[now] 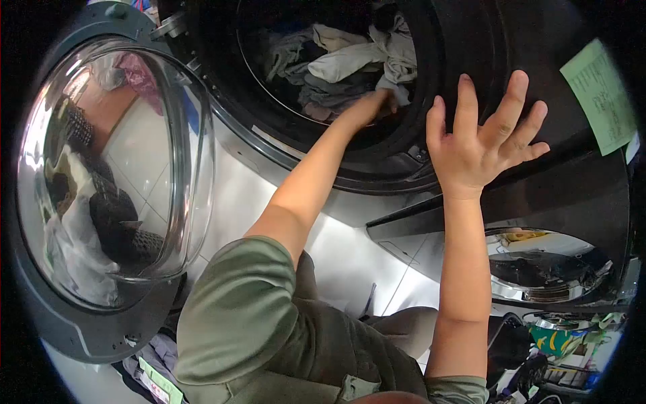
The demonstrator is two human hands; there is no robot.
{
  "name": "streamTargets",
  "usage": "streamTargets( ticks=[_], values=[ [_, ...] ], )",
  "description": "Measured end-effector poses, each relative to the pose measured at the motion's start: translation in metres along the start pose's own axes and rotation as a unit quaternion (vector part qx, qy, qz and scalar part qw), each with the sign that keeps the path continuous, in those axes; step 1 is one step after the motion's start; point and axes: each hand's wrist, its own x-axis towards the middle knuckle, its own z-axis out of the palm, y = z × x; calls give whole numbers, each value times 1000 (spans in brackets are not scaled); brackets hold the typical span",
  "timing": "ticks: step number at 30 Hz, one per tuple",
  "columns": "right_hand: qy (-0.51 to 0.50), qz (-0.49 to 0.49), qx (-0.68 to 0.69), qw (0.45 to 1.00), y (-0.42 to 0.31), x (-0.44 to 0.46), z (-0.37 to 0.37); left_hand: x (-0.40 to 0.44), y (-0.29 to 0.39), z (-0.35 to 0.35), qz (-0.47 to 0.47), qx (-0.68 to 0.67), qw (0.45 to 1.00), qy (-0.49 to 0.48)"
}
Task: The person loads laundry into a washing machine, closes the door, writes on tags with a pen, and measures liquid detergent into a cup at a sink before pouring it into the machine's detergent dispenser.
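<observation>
My left hand [382,101] reaches past the rim of the open, round machine drum. Its fingers curl at a pale cloth at the right side of the laundry and are partly hidden in shadow. Grey and off-white clothes [343,64] lie bunched inside the drum. Against the dark front of the machine [478,40], to the right of the opening, my right hand [481,148] is spread with its back to the camera and holds nothing.
The round glass door [114,175] hangs open at the left. A green paper [601,97] is stuck on the machine at the upper right. Below it is a shiny round window [548,266]. Dark clothes [158,357] lie at the lower left, and assorted items [562,343] at the lower right.
</observation>
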Motion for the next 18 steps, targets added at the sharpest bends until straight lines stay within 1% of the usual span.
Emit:
streamTargets(
  ticks=[1,2,3,4,5,6,7,8,9,11,12,13,14,15,16,17,18],
  values=[
    [-7,5,-6,1000,-1,0,-1,3,11,3,-93,19,995,-15],
    [-15,6,-9,1000,-2,0,-3,20,-11,14,-93,19,995,-9],
    [-7,9,-3,1000,-1,0,-3,50,-53,23,-33,76,996,-42],
    [-5,4,2,1000,0,-1,-2,67,-69,20,29,137,987,-75],
    [-3,-2,6,1000,0,0,-2,22,0,13,-105,85,983,-126],
    [12,5,9,1000,-1,3,-2,42,-30,15,-111,136,983,-60],
    [2,1,4,1000,0,4,-3,59,-58,19,-120,180,976,6],
    [-12,-6,-1,1000,1,2,-5,41,-52,18,-59,193,975,95],
    [-10,-4,10,1000,1,1,-3,11,-43,18,3,205,962,183],
    [1,19,55,998,1,0,-3,-66,-3,24,85,151,923,343],
    [-3,23,83,996,2,-1,-4,-104,12,20,168,158,904,360],
    [6,19,90,996,3,-2,-4,-143,23,14,244,117,889,368],
    [4,17,103,995,4,-3,-5,-196,62,9,305,219,837,399],
    [6,16,114,993,5,-3,-5,-239,90,4,402,214,778,432],
    [13,19,123,992,5,-4,-2,-282,112,-14,454,310,679,486],
    [37,25,140,989,3,-2,-6,-325,134,-33,478,402,539,564],
    [12,20,123,992,5,-1,-9,-368,156,-51,478,455,388,643]
  ],
)
